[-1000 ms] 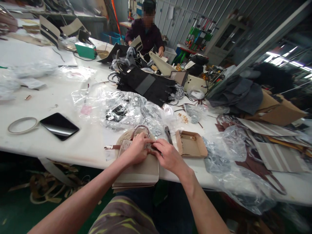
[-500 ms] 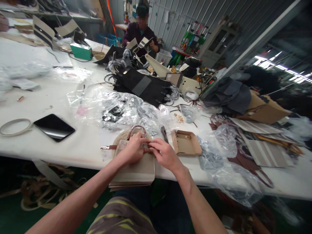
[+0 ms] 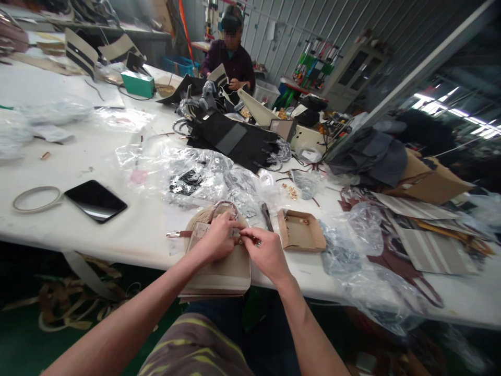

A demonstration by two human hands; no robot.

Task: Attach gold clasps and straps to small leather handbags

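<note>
A beige bag piece (image 3: 219, 277) lies at the table's front edge, overhanging it, with more layers under it. My left hand (image 3: 222, 237) rests on top of it, fingers curled and closed; what they grip is hidden. Just to the right, my right hand (image 3: 268, 251) pinches a small brown strap end, its fingertips close to those of my left hand. A brown strap (image 3: 185, 234) with a metal clasp (image 3: 172, 235) sticks out on the left side of the piece. Behind my left hand a braided handle (image 3: 224, 204) forms a loop.
A cardboard tray (image 3: 301, 244) with small metal bits stands right of my hands, a dark tool (image 3: 267, 216) beside it. Behind lie plastic bags of metal plates (image 3: 195, 177) and black bag pieces (image 3: 230, 137). A phone (image 3: 96, 201) lies left. Across the table a co-worker (image 3: 230, 57) handles pieces.
My right hand has drawn slightly down and tightened into a pinch, where its fingers were straighter before. My left hand stays on the bag piece. The whole view has shifted slightly.
</note>
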